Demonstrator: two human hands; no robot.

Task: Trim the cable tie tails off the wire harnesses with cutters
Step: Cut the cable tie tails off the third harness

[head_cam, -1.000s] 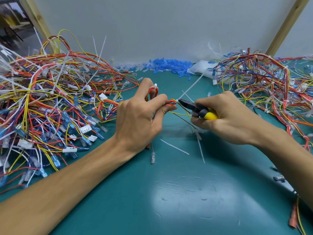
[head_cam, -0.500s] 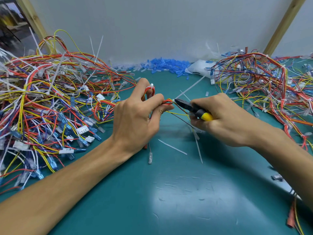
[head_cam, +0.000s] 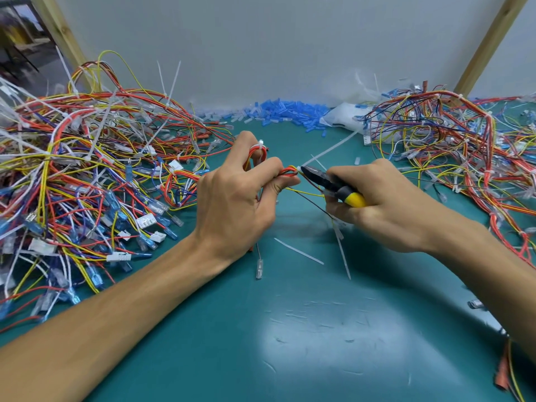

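Harness: a thin bundle of orange, red and yellow wires that we hold just above the table, mid-view, between our two hands.
Left hand: fingers and thumb are curled round the harness and pinch it near its tie. The same wires loop up between the fingers, with a white tie head on top.
Right hand: wrapped tight round the handles of the cutters.
Cutters: black nose, grey and yellow grip. The tip touches the harness where the tail starts, but we cannot tell whether the blades are closed on it.
Tie tail: a white strip joined to the harness, running up and to the right toward the white bag.
Table: green top with scuffs and a bright patch of glare.
Cut strips: two white lengths lie on the table just below our hands.
Loose plug: a clear sleeve on a thin wire, lying on the table below the left hand.
Left pile: tangled harnesses, many with long white tails sticking up.
Right pile: more tangled harnesses, well apart from the left one.
Blue sleeves: a heap at the back, against the wall.
White bag: just right of the blue sleeves.
Wall: plain grey, with a slanted wooden post at the left.
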